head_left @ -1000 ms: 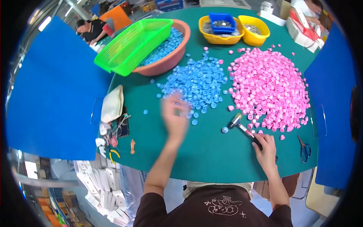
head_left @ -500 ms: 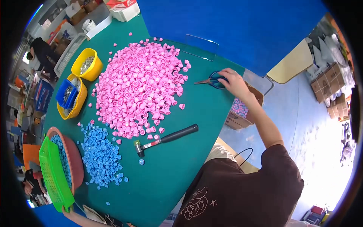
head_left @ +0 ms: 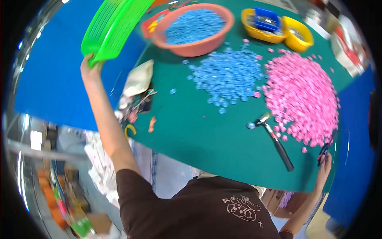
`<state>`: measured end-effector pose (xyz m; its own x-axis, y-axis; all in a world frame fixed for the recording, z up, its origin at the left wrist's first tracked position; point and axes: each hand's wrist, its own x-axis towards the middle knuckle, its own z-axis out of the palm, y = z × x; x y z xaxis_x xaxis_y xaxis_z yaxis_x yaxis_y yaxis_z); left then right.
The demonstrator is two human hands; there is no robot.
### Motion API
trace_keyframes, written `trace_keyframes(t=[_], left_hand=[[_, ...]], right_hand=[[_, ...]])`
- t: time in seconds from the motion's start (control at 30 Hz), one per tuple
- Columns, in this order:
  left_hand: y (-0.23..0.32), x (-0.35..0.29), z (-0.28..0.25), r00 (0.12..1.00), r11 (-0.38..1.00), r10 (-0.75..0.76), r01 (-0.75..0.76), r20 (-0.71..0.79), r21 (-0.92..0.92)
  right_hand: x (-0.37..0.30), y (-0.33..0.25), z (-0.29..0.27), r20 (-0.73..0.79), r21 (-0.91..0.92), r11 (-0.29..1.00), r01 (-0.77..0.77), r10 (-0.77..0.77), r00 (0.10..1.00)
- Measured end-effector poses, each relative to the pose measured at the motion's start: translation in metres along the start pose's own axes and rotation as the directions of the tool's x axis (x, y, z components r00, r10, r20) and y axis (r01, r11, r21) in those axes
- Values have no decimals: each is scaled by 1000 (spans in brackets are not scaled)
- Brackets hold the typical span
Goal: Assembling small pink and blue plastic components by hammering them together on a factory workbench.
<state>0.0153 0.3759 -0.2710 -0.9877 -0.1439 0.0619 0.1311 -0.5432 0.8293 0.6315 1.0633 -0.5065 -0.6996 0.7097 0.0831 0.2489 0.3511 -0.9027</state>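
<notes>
At the far left, my left hand grips the end of a long bright green slotted plastic basket, which is tilted up on its side. On the right, the fingers of my right hand are closed at the handles of dark-handled scissors, blurred, by the pink heap. A heap of small pink cup-shaped plastic parts covers the right of the table. Left of it lies a heap of small blue round parts. A hammer with a black handle rests nearest my right hand, with a single blue part beside its head.
The table has a green top. An orange-pink basin of blue parts stands at the back, with yellow tubs and a blue tray further right. A pouch and small items lie at the left edge. Blue panels flank the table.
My view has swung left. The green basket has moved away from beside the basin, out to the left, in my left hand. My right hand is still at the scissors.
</notes>
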Motion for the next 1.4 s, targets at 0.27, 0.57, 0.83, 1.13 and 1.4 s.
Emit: trace_keyframes(t=[0.27, 0.57, 0.83, 1.13, 1.4], left_hand=[[118, -123, -10, 977, 950, 198, -210, -74, -233], [118, -182, -24, 965, 961, 232, -247, -125, -126], [92, -165, -69, 957, 936, 286, -288, -40, -204], [-2, -130, -16, 978, 970, -17, 66, 209, -234], [-125, -179, 106, 767, 884, -403, 467, 499, -3]], right_hand=[[28, -221, 352, 737, 134, 929, 344, -325, 592], [35, -307, 605, 449, 222, 784, 580, -610, 653], [-39, -402, 354, -1, 781, 167, 601, -963, 269], [-100, -418, 218, -236, 905, 38, 425, -785, 573], [-84, -375, 179, -624, 537, 58, 842, -644, 443]])
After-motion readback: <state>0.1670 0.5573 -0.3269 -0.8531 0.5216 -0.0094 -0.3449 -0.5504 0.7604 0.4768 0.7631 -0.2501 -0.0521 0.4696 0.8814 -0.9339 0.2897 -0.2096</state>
